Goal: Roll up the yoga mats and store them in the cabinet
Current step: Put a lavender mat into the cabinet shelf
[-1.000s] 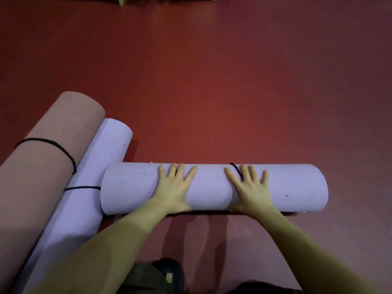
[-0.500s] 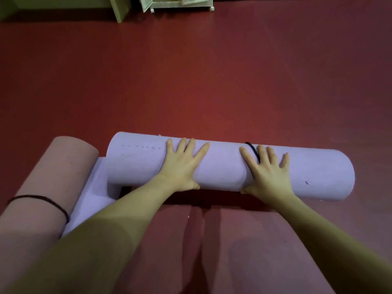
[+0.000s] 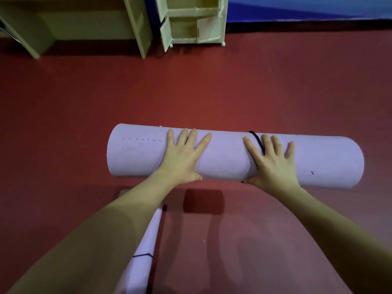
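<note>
Two flat hands, the left hand (image 3: 184, 158) and right hand (image 3: 273, 164), press with wide fingers on the purple roll (image 3: 229, 158) lying on the red floor (image 3: 191, 92).

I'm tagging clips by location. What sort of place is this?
Likely a gym or activity room: broad red floor, a rolled lilac mat under the left hand and right hand, pale cabinet at the far edge.
</note>
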`<state>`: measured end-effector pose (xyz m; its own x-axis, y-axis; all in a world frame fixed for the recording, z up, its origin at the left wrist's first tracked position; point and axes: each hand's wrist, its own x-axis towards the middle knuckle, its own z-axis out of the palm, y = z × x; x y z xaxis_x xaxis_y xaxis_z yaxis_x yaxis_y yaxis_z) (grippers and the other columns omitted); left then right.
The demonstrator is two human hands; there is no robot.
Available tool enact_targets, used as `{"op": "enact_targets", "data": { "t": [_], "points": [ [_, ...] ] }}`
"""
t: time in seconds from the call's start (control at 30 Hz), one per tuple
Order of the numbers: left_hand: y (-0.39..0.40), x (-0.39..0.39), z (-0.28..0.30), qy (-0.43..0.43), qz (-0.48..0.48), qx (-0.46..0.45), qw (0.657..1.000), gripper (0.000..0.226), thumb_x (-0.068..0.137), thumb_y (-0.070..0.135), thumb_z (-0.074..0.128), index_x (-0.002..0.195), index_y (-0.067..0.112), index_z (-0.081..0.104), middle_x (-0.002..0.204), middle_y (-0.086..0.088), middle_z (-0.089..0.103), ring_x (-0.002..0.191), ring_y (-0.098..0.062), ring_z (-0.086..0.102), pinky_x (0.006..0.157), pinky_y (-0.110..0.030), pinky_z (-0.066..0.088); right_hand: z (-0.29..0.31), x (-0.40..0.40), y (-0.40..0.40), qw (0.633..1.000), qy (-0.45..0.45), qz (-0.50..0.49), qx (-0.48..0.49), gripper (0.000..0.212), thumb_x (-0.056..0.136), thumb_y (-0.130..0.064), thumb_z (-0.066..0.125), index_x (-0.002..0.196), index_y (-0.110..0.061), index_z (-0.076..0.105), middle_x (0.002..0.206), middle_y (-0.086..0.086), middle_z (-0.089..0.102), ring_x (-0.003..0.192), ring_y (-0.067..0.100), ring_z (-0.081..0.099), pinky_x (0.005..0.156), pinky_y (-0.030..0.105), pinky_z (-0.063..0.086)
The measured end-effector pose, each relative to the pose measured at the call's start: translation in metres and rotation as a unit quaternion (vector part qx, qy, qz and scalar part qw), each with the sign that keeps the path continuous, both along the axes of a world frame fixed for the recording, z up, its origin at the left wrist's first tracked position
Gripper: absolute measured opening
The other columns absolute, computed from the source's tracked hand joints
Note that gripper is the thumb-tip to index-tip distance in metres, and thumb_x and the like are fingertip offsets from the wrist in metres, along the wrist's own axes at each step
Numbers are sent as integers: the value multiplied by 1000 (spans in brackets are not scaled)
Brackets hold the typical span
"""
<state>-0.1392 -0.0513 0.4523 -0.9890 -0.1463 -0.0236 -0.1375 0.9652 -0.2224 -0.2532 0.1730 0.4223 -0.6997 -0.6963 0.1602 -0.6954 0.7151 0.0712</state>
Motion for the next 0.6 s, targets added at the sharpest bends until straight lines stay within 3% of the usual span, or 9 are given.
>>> {"op": "enact_targets", "data": {
  "t": [0.27, 0.6],
  "points": [
    [-81, 3, 198, 26, 32, -14, 999, 122, 67, 66, 69, 152, 29, -9, 157, -14, 8, 145, -33, 8, 111, -62, 1, 198, -7, -92, 999, 26, 16, -21, 134, 24, -53, 90, 141, -26, 32, 130, 27, 47, 118, 47, 47, 89, 75, 28],
    [-153, -77, 311, 111, 48, -33, 992, 121, 67, 65, 69, 151, 30, -10, 157, -11, 8, 145, -31, 7, 111, -61, 0, 323, -102, -167, 989, 125, 59, -51, 130, 24, -55, 86, 139, -26, 34, 120, 25, 50, 108, 46, 50, 94, 72, 25]
  ]
}}
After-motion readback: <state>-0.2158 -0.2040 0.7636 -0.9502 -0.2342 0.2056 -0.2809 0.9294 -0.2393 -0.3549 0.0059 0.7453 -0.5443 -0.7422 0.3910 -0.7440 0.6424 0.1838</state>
